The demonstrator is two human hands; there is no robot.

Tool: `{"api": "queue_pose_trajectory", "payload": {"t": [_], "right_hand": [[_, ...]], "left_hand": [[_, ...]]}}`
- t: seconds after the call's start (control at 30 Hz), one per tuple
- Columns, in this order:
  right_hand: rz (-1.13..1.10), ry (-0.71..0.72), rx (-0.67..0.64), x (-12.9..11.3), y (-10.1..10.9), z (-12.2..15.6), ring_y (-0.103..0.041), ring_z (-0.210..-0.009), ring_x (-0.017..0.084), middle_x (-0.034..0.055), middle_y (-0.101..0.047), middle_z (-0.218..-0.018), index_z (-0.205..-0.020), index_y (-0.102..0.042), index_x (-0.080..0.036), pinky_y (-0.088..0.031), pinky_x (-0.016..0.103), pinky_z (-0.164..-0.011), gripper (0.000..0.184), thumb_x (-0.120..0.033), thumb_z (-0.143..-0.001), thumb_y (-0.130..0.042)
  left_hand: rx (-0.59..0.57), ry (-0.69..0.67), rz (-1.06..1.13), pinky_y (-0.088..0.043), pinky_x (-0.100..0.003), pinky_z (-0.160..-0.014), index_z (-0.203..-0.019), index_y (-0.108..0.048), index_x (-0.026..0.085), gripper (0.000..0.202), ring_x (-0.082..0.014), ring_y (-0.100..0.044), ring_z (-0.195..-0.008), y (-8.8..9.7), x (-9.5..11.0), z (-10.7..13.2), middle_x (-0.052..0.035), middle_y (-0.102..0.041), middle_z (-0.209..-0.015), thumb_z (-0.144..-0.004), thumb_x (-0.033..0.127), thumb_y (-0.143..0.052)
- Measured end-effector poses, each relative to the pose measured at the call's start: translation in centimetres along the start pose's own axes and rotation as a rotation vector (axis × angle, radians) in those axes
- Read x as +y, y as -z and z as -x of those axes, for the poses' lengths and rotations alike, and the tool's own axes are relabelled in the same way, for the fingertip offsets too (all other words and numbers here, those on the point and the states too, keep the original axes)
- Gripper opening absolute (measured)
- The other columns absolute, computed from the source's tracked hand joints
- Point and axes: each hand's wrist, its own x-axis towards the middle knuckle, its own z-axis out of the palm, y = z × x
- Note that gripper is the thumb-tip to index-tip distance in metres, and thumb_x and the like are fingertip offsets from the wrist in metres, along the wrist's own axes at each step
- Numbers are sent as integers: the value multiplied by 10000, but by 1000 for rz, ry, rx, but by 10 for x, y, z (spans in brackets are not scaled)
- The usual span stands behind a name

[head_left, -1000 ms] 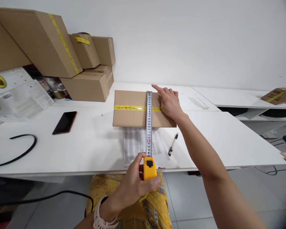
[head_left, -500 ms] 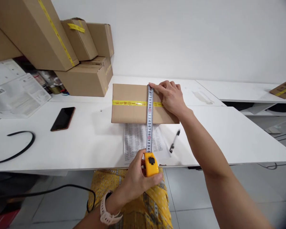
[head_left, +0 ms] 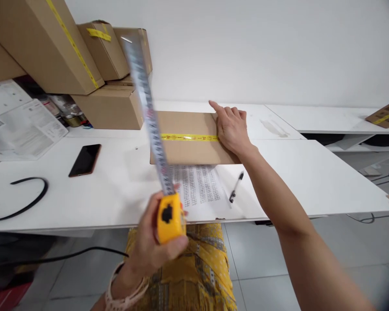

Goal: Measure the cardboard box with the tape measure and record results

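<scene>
My left hand (head_left: 154,233) is wrapped around a yellow tape measure (head_left: 171,219) at the table's front edge. Its metal blade (head_left: 148,112), blurred by motion, sticks up and to the left, raised across the left end of a cardboard box (head_left: 188,151). A yellow printed tape strip runs along the box top. On the box's right end lies my right hand (head_left: 231,128), gripping over the far edge with the index finger stretched out. A printed sheet (head_left: 199,190) lies partly under the box, and a pen (head_left: 236,187) is to the right of the sheet.
Stacked cardboard boxes (head_left: 106,108) stand at the back left. A phone (head_left: 85,160) and a black cable (head_left: 45,190) lie on the left of the white table (head_left: 116,203). Another small box (head_left: 385,115) sits far right, on a white surface.
The tape blade has come off the box top and swung up and left as my left hand moved left with the tape measure. My right index finger has left the blade's end; that hand stays on the box.
</scene>
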Motion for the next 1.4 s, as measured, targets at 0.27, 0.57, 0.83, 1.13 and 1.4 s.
{"api": "queue_pose_trajectory", "payload": {"t": [0.27, 0.57, 0.83, 1.13, 1.4], "right_hand": [[-239, -333, 43, 13, -5, 36, -535, -1226, 417, 138, -558, -1352, -1506, -366, -372, -461, 646, -948, 729, -734, -887, -496], [-335, -320, 81, 5, 3, 70, -561, -1250, 377, 93, -440, -1543, -1580, -250, -387, -543, 582, -921, 738, -683, -934, -452], [-375, -320, 153, -12, -38, 83, -384, -1453, 324, 97, -336, -1602, -1597, -195, -373, -501, 542, -1017, 683, -564, -975, -405], [-495, -427, 133, -10, -79, 120, -526, -1332, 280, 151, -501, -1453, -1473, -332, -277, -467, 496, -1074, 660, -520, -907, -569], [-432, -484, 264, -7, -63, 150, -622, -1193, 241, 112, -631, -1332, -1168, -532, -254, -516, 461, -987, 286, -375, -911, -564]], "left_hand": [[166, -122, -51, -648, -377, -653, -1123, -565, 251, 547, -223, -736, -773, 57, 22, -74, -54, -641, -1127, -677, 406, -842], [103, -232, -84, -612, -352, -643, -1083, -533, 260, 552, -188, -698, -759, 62, 19, -97, -17, -612, -1046, -647, 389, -846], [115, -209, -207, -562, -294, -665, -1078, -505, 236, 669, -169, -643, -802, 70, -11, -113, -8, -591, -979, -572, 414, -906], [124, -36, -202, -552, -279, -634, -1033, -501, 227, 596, -140, -611, -724, 81, -44, -110, 15, -595, -899, -596, 366, -883], [103, -183, -387, -554, -323, -700, -1277, -537, 263, 706, -191, -623, -853, 75, -12, -49, -39, -618, -1038, -662, 332, -877]]}}
